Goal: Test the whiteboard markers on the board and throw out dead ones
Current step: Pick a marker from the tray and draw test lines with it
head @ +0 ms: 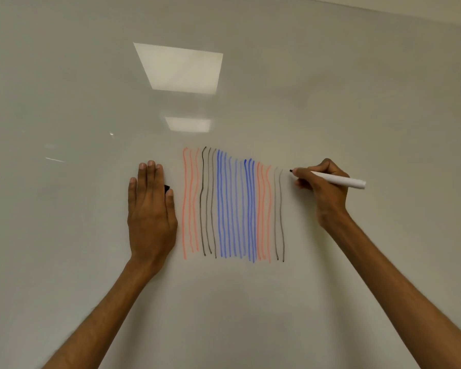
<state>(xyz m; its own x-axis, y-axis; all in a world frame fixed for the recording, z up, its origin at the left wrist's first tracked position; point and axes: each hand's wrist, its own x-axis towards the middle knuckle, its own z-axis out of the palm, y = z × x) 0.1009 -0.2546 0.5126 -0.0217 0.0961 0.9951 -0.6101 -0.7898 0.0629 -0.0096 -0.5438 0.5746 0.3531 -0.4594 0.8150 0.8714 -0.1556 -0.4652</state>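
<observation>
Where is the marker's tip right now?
In the head view the marker, gripped by the right hand, has its black tip at the whiteboard, just right of the faint grey lines.

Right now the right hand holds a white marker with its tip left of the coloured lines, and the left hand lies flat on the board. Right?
No. The head view shows the tip of the marker right of the lines, not left. The right hand does hold it; the left hand lies flat on the board.
</observation>
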